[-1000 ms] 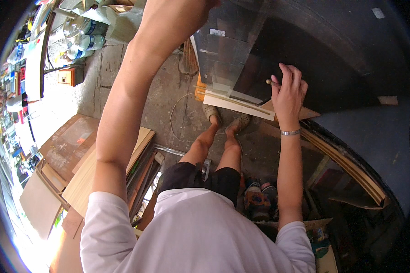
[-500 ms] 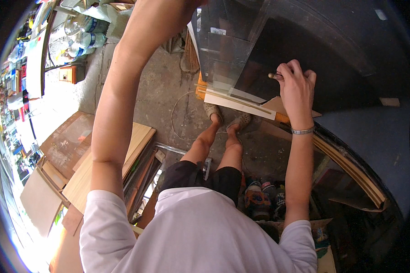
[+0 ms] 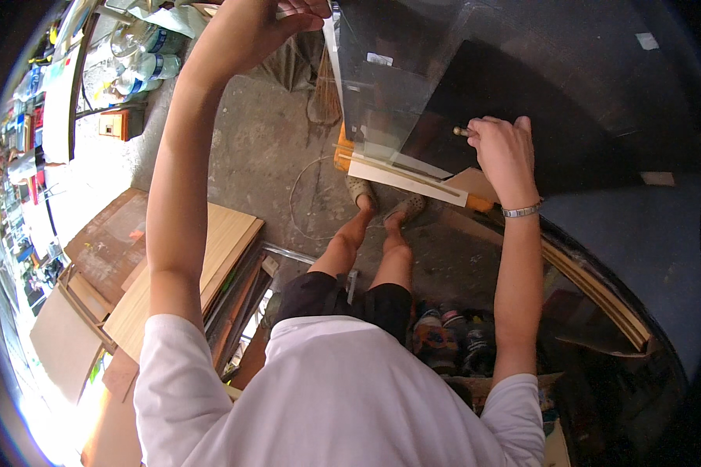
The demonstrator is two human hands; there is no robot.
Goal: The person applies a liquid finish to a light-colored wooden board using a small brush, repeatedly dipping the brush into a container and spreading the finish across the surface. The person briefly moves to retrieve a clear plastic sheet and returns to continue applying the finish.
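My right hand [image 3: 506,156] is closed around a slim tool with a brass-coloured rounded end, which looks like a glass cutter [image 3: 461,131]. It is over a dark work surface [image 3: 584,101], where a clear glass sheet [image 3: 389,97] lies to the left. The cutter's lower tip is hidden by my fingers. At the top edge of the picture, my left hand [image 3: 292,22] is beside the glass sheet's left edge. Its thumb and fingers are apart and partly cut off by the frame; whether they touch the glass I cannot tell.
A pale strip with thin wooden rods [image 3: 405,181] runs along the near edge of the surface, by my feet. Stacked wooden boards [image 3: 183,280] lean at the left. Large plastic bottles [image 3: 144,70] stand at the far left. A broom [image 3: 327,89] hangs beside the table.
My left hand has drawn back toward me and slightly left, so its fingers now show. The right hand, with the cutter, has shifted slightly nearer; the glass sheet appears slightly shifted.
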